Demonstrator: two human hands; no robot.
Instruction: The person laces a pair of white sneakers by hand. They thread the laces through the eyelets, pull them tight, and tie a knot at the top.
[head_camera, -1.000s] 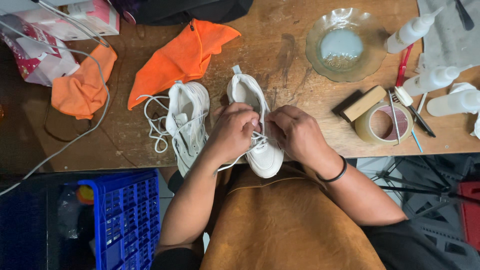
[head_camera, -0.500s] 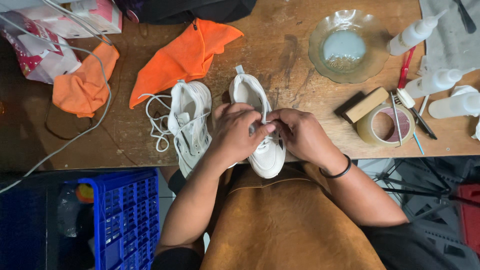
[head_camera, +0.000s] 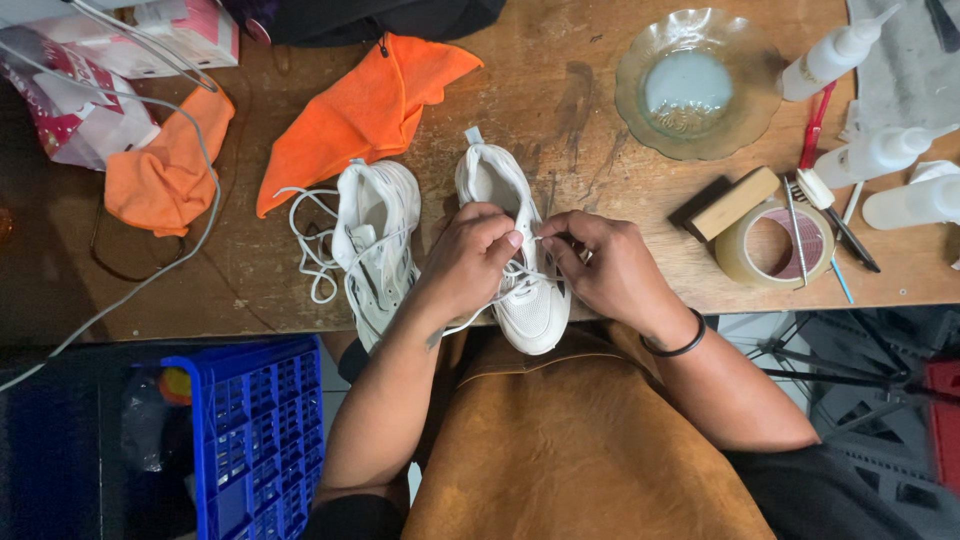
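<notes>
Lacing white shoe (head_camera: 520, 270) at wooden table (head_camera: 600, 110) edge, head view: left hand (head_camera: 470, 262) and right hand (head_camera: 605, 265) close together, each pinching lace (head_camera: 500, 295). Lower eyelets threaded, upper ones apparently left. Second shoe (head_camera: 375, 240) beside it, lace loose.

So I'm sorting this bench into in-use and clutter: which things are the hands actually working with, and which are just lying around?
In use:
- left hand and right hand, both on the lace
- white shoe being laced

Lying about:
- second white shoe, its lace loose
- orange cloths
- glass bowl
- tape roll
- squeeze bottles
- wooden block
- blue crate
</notes>
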